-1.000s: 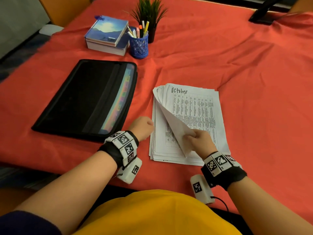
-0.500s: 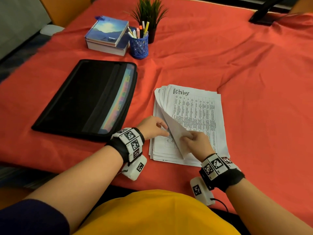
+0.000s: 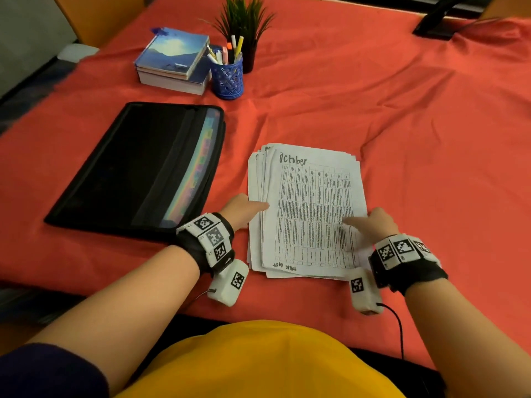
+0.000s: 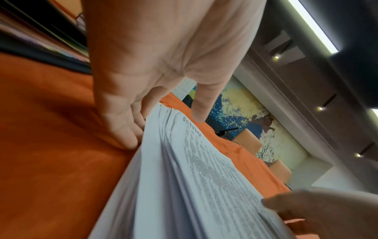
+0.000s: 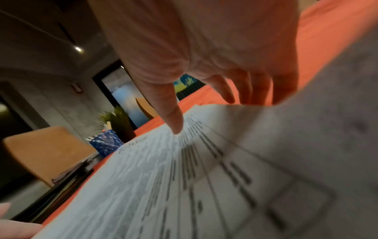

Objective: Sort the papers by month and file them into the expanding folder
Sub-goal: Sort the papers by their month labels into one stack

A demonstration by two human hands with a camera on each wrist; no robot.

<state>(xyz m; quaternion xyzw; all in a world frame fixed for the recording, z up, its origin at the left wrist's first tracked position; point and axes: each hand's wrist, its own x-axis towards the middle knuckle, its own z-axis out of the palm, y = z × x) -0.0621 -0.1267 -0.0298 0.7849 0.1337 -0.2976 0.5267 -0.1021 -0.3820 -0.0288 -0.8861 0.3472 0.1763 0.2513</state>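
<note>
A stack of printed papers (image 3: 310, 214) lies flat on the red tablecloth, and its top sheet is headed "October". My left hand (image 3: 244, 211) is at the stack's left edge, with the fingers (image 4: 124, 129) against the side of the pile and the thumb (image 4: 201, 103) stretched over the top sheet. My right hand (image 3: 373, 222) is at the right edge. Its thumb tip (image 5: 175, 124) touches the top sheet and its fingers (image 5: 255, 90) reach down past the edge. The black expanding folder (image 3: 129, 168) lies to the left, showing its coloured tabs.
At the back of the table (image 3: 402, 124) are a pile of books (image 3: 172, 61), a blue pen cup (image 3: 227, 79) and a small potted plant (image 3: 244, 24). A dark object (image 3: 442, 18) sits at the far right corner. Orange chairs stand beyond the table.
The right hand has let go of the folded-back sheet, which now lies flat. That hand has moved to the stack's right edge, and the left hand has moved onto the left edge.
</note>
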